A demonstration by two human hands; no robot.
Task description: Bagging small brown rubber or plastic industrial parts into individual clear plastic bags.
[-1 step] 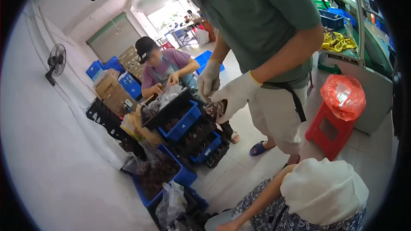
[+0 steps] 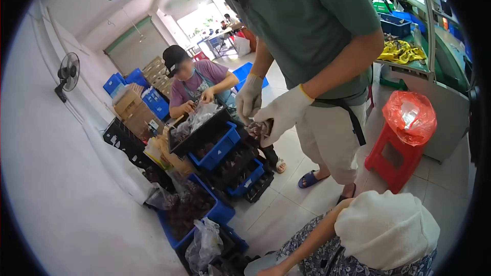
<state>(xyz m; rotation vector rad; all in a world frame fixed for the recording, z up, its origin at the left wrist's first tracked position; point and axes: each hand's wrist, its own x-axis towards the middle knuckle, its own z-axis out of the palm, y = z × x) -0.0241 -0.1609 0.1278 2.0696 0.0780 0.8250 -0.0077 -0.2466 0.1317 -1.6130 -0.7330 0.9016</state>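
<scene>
Neither of my hands shows in the head view. A standing person in a green shirt (image 2: pixel 307 25) wears white gloves (image 2: pixel 284 115) and holds a small dark item (image 2: pixel 261 130) over stacked blue crates (image 2: pixel 217 151) of dark pieces. A black tray (image 2: pixel 202 133) with a clear plastic bag rests on top of the stack. Behind it a seated person in a purple shirt and black cap (image 2: pixel 197 84) works with both hands. At the lower right sits a person with a white head cover (image 2: pixel 386 227), one bare arm (image 2: pixel 302 248) reaching toward the lower edge.
A low blue crate (image 2: pixel 217 213) of dark material and clear plastic bags (image 2: pixel 204 243) lie by the white wall. A red stool holding a red bag (image 2: pixel 406 122) stands right. Cardboard boxes (image 2: pixel 128 105), a wall fan (image 2: pixel 66 74) and a shelf with yellow items (image 2: pixel 401 51) are farther off.
</scene>
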